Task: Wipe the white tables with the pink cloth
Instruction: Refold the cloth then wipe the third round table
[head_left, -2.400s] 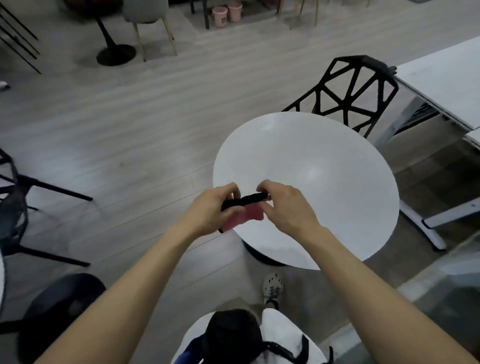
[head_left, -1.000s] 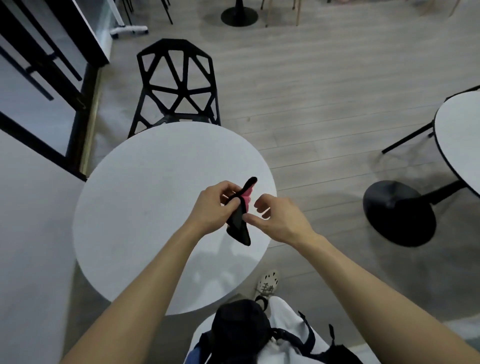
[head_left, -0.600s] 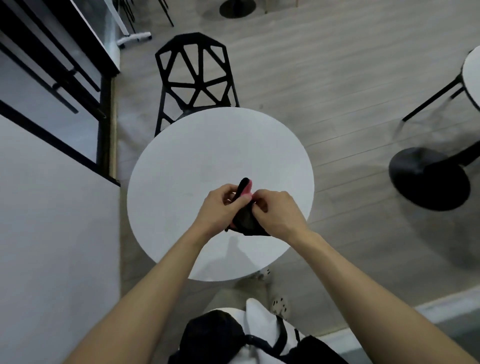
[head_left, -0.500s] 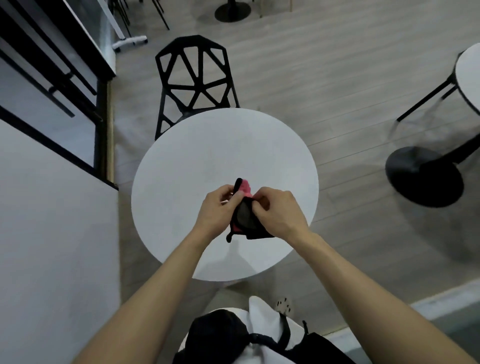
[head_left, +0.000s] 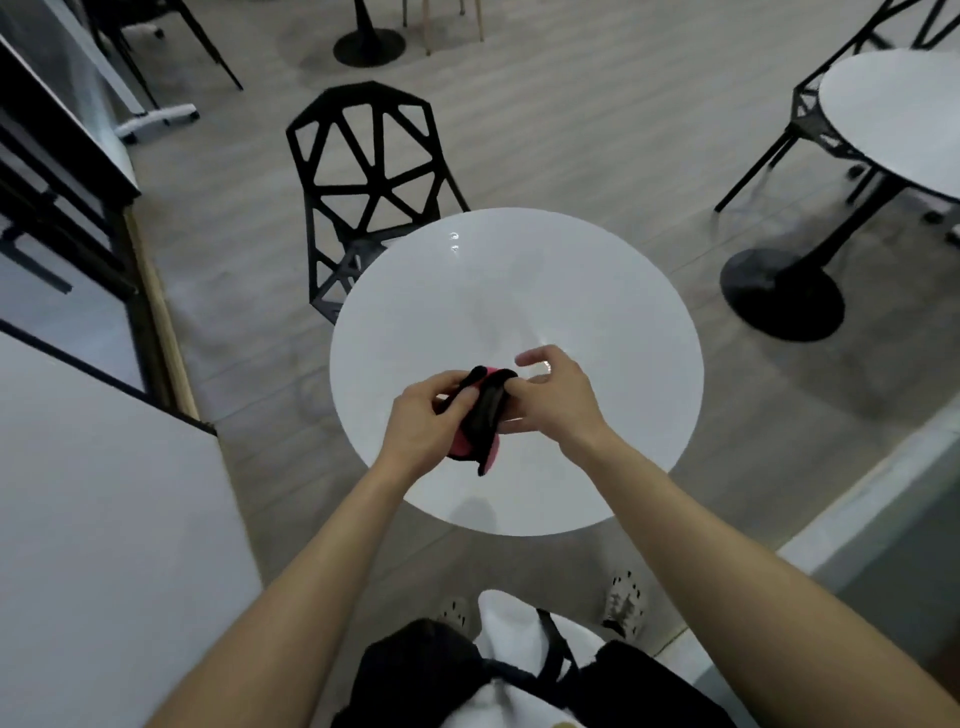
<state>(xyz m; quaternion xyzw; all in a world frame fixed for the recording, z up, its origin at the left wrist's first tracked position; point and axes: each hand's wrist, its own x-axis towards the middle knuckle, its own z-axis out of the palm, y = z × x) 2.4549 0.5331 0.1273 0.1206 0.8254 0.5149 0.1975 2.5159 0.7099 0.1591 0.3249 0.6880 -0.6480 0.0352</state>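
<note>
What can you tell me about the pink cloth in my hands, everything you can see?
The pink cloth looks like small, soft fabric, pink on one face and black on the other. It is bunched into a loose upright fold, mostly black side showing, with pink peeking out at top and bottom and a corner hanging down. The left hand grips its left side; the right hand pinches its right side. It seems held just over the round white table, not spread on it.
</note>
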